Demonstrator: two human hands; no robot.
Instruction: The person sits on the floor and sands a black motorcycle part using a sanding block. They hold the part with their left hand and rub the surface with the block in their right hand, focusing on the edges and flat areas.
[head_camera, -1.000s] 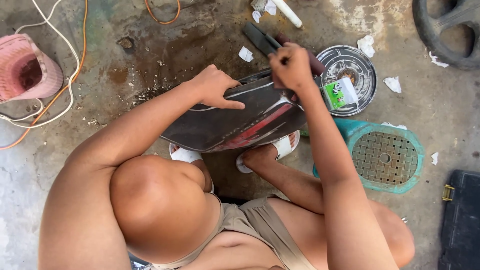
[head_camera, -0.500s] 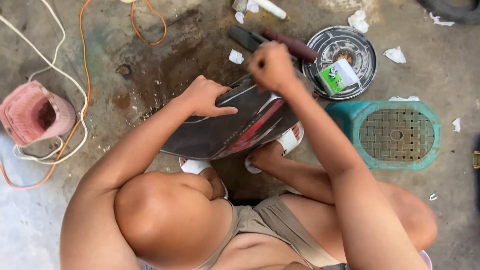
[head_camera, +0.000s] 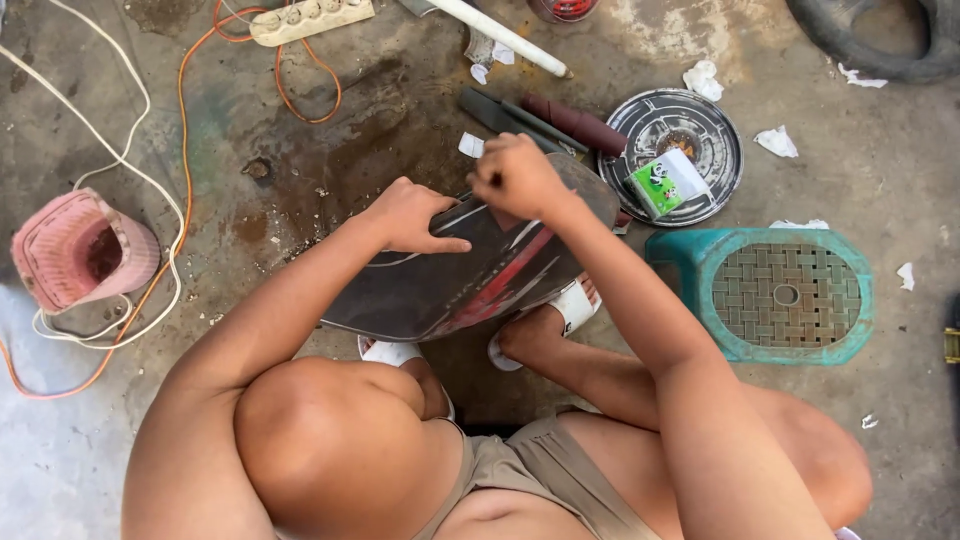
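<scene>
At the centre of the frame a dark curved body panel (head_camera: 470, 275) with red and white stripes leans across the person's sandalled feet (head_camera: 560, 310), which prop it off the concrete floor (head_camera: 300, 160). The left hand (head_camera: 412, 215) lies flat and spread on the panel's upper edge, apparently to keep it from rocking. The right hand (head_camera: 515, 178) is clenched into a fist at the panel's top; it seems to press something small against the surface, but what is inside cannot be seen.

To the upper right lie a round metal cover (head_camera: 700, 125) bearing a small green-and-white packet (head_camera: 665, 183), and a dark red-handled tool (head_camera: 575, 122) just beyond the fist. A teal plastic stool (head_camera: 785, 295) stands at the right, a pink basket (head_camera: 75, 250) at the left, with white and orange cables (head_camera: 180, 150) looping near it.
</scene>
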